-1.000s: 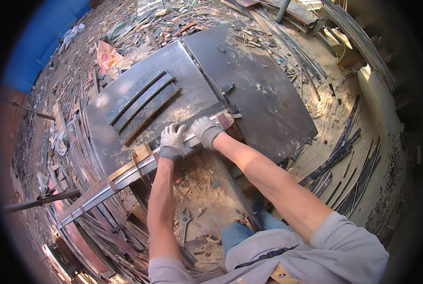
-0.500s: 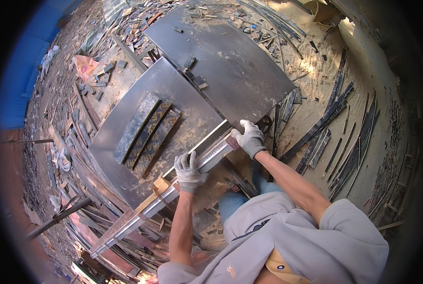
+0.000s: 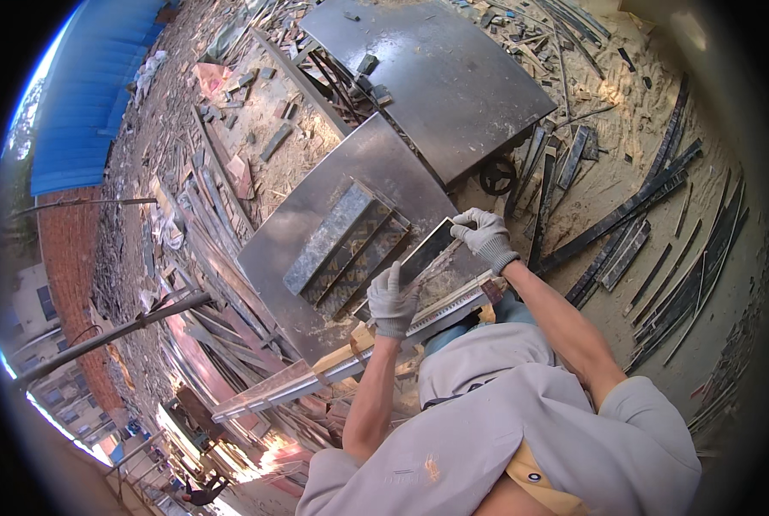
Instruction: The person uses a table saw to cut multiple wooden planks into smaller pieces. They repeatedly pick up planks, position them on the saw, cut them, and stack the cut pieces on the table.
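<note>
While we lean over the metal surface (image 3: 315,232), both our gloved hands are on one dark narrow board (image 3: 429,251) that lies slanted across its near corner. Our left hand (image 3: 391,301) is closed over the board's near end, fingers curled around it, just above the long guide rail (image 3: 350,365) that runs along the surface's near edge. Our right hand (image 3: 486,238) grips the board's far end, out close to the surface's right edge.

Beside the board, toward the middle of the surface, three more dark strips (image 3: 346,249) lie side by side, parallel to one another and just apart from the one we hold. The far half of the surface is bare metal up to its edge.

Beyond that edge stands a second, larger steel plate (image 3: 436,69) with small offcuts on it; between the two we see a dark handwheel (image 3: 496,176). On our right, the sandy ground (image 3: 608,112) is strewn with long dark slats (image 3: 651,198). On our left, heaps of scrap planks (image 3: 204,215) crowd close to the surface.
</note>
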{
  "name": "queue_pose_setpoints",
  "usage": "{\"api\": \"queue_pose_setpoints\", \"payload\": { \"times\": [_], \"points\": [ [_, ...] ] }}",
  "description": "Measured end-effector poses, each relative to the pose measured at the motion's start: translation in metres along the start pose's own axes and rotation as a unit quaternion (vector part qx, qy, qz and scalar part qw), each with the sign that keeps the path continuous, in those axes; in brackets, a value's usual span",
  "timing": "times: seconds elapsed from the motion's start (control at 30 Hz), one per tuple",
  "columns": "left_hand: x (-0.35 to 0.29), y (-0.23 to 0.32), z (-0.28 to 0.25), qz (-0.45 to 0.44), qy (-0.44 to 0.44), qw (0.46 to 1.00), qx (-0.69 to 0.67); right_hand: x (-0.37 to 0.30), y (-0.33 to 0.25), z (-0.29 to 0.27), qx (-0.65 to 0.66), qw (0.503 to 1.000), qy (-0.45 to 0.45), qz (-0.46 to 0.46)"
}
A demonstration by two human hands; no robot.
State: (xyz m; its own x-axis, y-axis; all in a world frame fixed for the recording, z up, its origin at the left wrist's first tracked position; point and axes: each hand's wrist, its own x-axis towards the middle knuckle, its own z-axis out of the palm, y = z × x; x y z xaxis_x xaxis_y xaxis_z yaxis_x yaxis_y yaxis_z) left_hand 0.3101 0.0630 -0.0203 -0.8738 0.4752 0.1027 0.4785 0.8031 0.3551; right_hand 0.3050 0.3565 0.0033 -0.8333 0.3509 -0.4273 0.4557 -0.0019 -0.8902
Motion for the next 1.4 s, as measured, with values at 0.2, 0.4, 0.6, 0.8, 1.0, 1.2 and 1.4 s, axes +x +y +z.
{"api": "queue_pose_setpoints", "payload": {
  "times": [0.2,0.4,0.6,0.8,1.0,1.2,1.4],
  "points": [
    [-0.023,0.021,0.0,-0.066,-0.063,0.996,0.02,0.013,0.016,0.011,-0.05,0.998,0.02,-0.031],
    [-0.028,0.0,0.006,0.004,-0.02,0.999,0.034,0.008,0.059,0.026,-0.031,0.997,0.06,-0.021],
    [-0.008,-0.058,0.023,0.048,-0.051,0.992,0.102,0.009,0.077,0.08,-0.126,0.985,0.115,-0.003],
    [0.01,-0.086,0.007,0.096,-0.053,0.985,0.133,0.0,0.064,0.093,-0.067,0.992,0.111,0.0],
    [0.028,-0.106,0.001,0.156,-0.101,0.973,0.135,-0.055,0.093,0.022,-0.016,0.983,0.183,0.012],
    [0.038,-0.111,-0.021,0.129,-0.156,0.969,0.14,-0.131,0.159,-0.062,-0.013,0.939,0.328,0.102],
    [0.069,0.013,-0.02,0.168,-0.133,0.974,0.069,-0.123,0.272,-0.131,-0.052,0.908,0.343,0.235]
  ]
}}
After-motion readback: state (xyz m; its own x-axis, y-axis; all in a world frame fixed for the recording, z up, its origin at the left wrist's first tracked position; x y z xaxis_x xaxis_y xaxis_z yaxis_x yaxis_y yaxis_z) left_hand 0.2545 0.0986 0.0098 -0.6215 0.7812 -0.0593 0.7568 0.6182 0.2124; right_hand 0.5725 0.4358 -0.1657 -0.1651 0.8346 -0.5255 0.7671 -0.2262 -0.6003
